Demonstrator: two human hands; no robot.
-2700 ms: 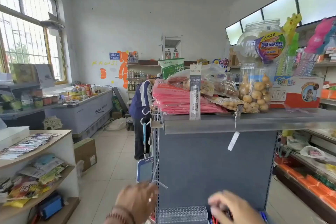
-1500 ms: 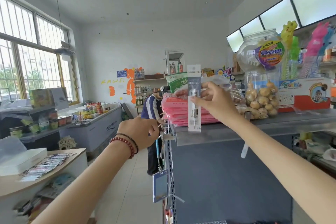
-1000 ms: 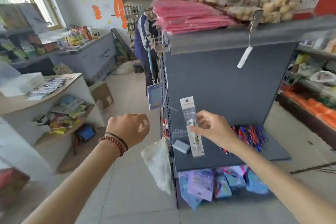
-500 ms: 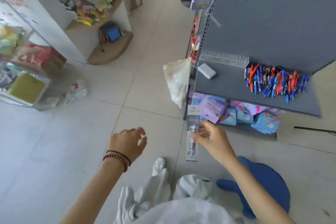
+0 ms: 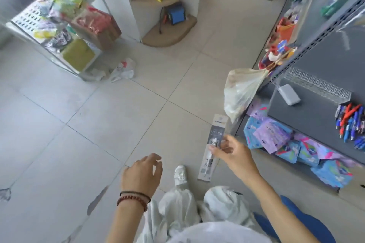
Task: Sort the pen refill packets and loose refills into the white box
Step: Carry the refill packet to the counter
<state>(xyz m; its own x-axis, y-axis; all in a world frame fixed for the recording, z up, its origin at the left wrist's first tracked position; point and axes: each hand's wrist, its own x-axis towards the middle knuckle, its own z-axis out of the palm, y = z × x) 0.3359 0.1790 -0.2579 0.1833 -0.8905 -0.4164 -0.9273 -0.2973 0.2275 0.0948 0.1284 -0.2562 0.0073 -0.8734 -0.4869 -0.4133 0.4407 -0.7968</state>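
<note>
Right hand (image 5: 234, 155): thumb and fingers pinch a pen refill packet (image 5: 217, 134) at mid-length; the packet is held over the floor tiles (image 5: 98, 114), just left of the grey shelf unit (image 5: 316, 120).
Left hand (image 5: 142, 173): loosely curled, holding nothing, further left of the unit.
Plastic bag (image 5: 241, 89): hangs at the unit's left edge.
Loose pens (image 5: 351, 122): heaped on the unit's shelf.

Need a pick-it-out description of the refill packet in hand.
Find the grey shelf unit on the right, then look left of its lower edge. There the right hand pinches the refill packet by its middle. Unlike the squat blue and purple packs nearby, it is a long, narrow grey-and-white strip.
</note>
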